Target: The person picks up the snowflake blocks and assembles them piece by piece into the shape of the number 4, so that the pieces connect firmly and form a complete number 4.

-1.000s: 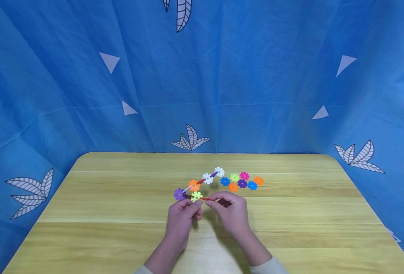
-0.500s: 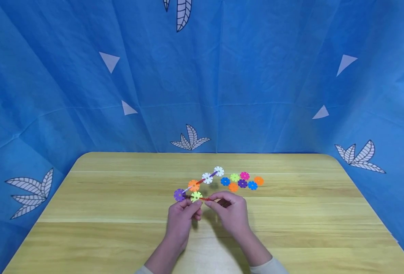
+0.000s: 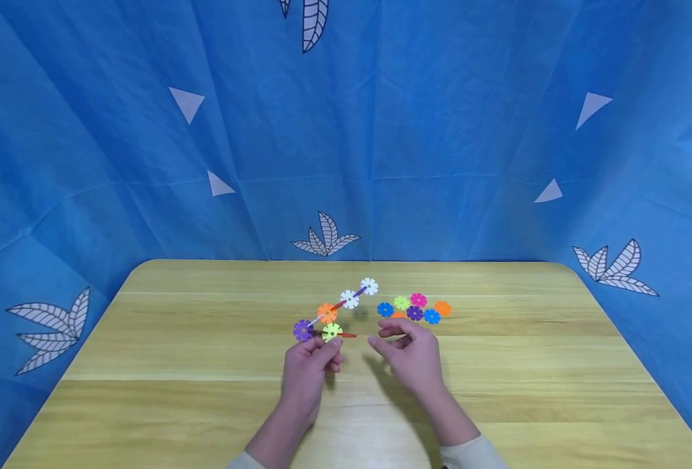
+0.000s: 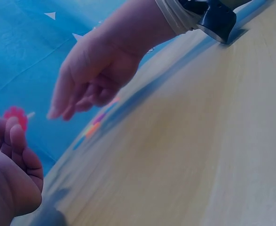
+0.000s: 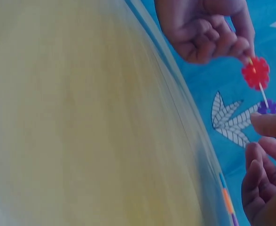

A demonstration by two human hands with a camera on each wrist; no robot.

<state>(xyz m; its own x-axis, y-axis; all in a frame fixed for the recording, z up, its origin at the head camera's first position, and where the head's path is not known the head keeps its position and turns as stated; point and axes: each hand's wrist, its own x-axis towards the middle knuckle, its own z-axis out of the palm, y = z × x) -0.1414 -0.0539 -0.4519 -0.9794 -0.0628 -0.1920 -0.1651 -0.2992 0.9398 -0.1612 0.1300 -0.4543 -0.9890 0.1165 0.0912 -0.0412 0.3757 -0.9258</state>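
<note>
My left hand (image 3: 312, 370) pinches a yellow-green snowflake disc (image 3: 331, 331) between thumb and fingers. That disc belongs to a chain of slotted discs held above the table. A red disc (image 3: 348, 335) sticks out edge-on at its right; it shows face-on in the right wrist view. Leftmost in the chain is a purple disc (image 3: 302, 331), and an orange disc (image 3: 326, 313) and two white discs, the nearer a white disc (image 3: 349, 299), slant away from it, joined by edge-on discs. My right hand (image 3: 413, 357) hovers just right of the red disc, thumb and fingertips apart, holding nothing.
Several loose discs lie beyond the right hand, among them a pink disc (image 3: 419, 299), a dark purple disc (image 3: 414, 313) and a blue disc (image 3: 432, 316). One loose orange disc is partly hidden by the right hand. A blue curtain (image 3: 440, 130) hangs behind the wooden table (image 3: 528, 391).
My right hand has let go of the red disc and moved right, its thumb and fingers parting. The left hand and chain have shifted slightly left and up.
</note>
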